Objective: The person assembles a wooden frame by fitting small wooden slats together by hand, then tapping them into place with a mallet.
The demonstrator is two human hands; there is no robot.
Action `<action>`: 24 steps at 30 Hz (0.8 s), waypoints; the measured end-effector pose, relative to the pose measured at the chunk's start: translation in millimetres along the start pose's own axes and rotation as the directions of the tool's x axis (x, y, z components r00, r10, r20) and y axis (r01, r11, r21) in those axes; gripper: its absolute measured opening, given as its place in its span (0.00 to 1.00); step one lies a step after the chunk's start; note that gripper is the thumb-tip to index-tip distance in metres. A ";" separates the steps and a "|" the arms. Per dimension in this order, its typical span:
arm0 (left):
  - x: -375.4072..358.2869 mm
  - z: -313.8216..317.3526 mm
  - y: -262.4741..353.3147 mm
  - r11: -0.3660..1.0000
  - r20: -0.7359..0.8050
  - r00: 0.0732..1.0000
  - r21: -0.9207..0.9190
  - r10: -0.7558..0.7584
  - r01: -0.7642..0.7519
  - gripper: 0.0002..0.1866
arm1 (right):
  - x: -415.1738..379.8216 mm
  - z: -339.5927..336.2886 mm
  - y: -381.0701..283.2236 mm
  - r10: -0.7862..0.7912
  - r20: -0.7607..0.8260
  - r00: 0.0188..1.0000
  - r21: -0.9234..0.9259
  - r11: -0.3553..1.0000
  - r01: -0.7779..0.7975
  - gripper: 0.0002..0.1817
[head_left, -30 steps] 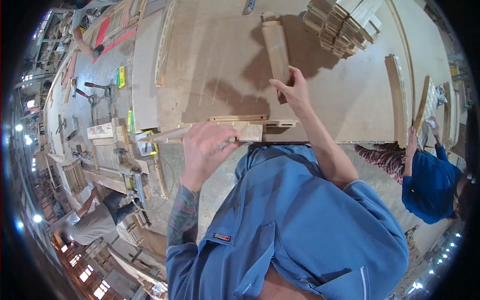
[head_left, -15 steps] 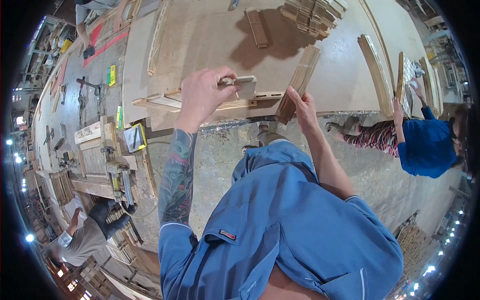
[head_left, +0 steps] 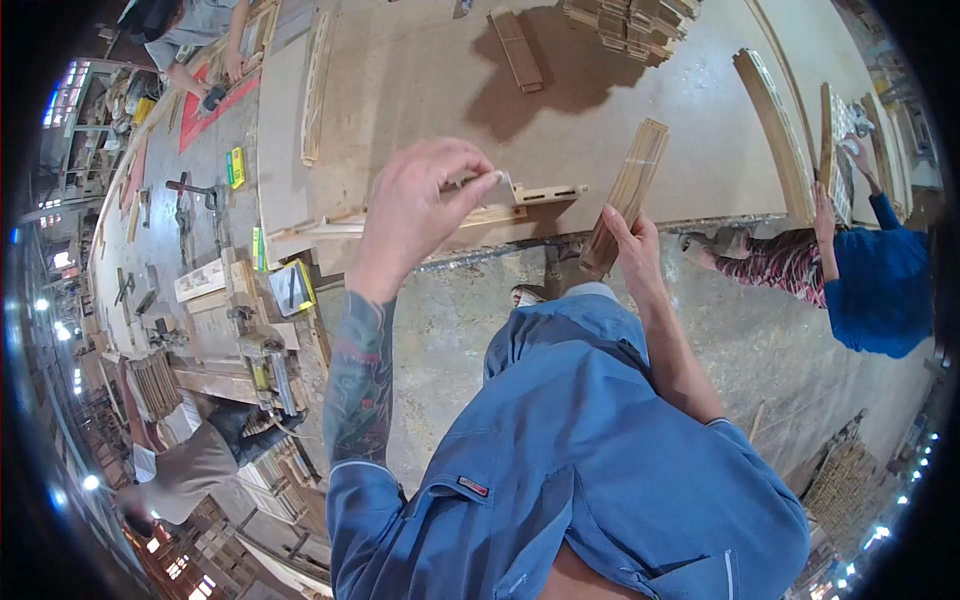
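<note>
A bundle of thin wooden slats (head_left: 638,165), tied with a pale band, is held near its lower end by my right hand (head_left: 638,245). My left hand (head_left: 430,195), on the tattooed arm, is closed in a pinch over the table edge. A small pale piece shows at its fingertips, too small to name. Below and beside that hand lies a long light wooden frame piece (head_left: 480,218), with a slotted strip (head_left: 550,194) at its right end.
A slat bundle (head_left: 516,50) and a slat pile (head_left: 632,25) rest on the table (head_left: 420,80). Long boards (head_left: 775,135) lie to the right, near a co-worker in blue (head_left: 880,285). Clamps (head_left: 195,195) and other people are at left.
The flat pale piece that stood at my left hand's fingers no longer shows upright there. The camera view has shifted, and both hands with the slat bundle appear slightly lower and further right.
</note>
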State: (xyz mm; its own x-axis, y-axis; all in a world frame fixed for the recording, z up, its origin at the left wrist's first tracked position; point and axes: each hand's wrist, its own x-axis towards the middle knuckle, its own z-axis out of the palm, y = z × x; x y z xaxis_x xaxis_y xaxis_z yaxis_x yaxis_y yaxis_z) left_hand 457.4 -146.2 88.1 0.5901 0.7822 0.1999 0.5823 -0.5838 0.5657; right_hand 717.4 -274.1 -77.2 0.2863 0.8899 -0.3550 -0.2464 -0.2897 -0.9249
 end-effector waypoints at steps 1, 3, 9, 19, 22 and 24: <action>0.7 -1.7 1.4 1.000 0.010 1.000 0.010 -0.012 0.011 0.07 | 5.9 0.8 -0.9 -0.007 0.017 1.000 -0.044 0.999 0.007 0.15; 2.9 -5.4 5.6 0.999 0.038 0.999 0.041 -0.014 0.013 0.06 | 19.7 3.5 -3.1 0.002 0.043 0.999 -0.037 0.999 -0.001 0.15; 10.8 -7.4 10.0 0.992 0.076 0.994 0.106 -0.078 0.070 0.10 | 71.7 2.3 -12.4 0.093 0.154 0.984 -0.087 0.993 -0.080 0.16; 9.4 -5.0 24.9 0.929 0.100 0.924 0.077 -0.368 0.362 0.16 | 142.4 -8.7 -1.7 0.203 0.270 0.941 -0.184 0.970 -0.157 0.17; 2.9 -3.1 23.6 0.910 0.074 0.907 0.059 -0.414 0.410 0.16 | 149.4 -10.3 -1.5 0.215 0.285 0.934 -0.209 0.965 -0.158 0.18; 2.2 -2.8 23.3 0.901 0.065 0.899 0.054 -0.433 0.430 0.16 | 155.2 -12.6 -4.0 0.213 0.293 0.932 -0.214 0.965 -0.153 0.18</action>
State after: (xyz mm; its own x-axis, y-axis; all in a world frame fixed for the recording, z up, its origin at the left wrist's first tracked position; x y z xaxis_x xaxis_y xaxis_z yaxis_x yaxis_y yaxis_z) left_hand 470.7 -157.4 104.0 0.3153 0.9417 -0.1173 0.8085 -0.2019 0.5528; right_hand 774.6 -139.2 -130.4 -0.0572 0.8710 -0.4880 -0.0837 -0.4912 -0.8670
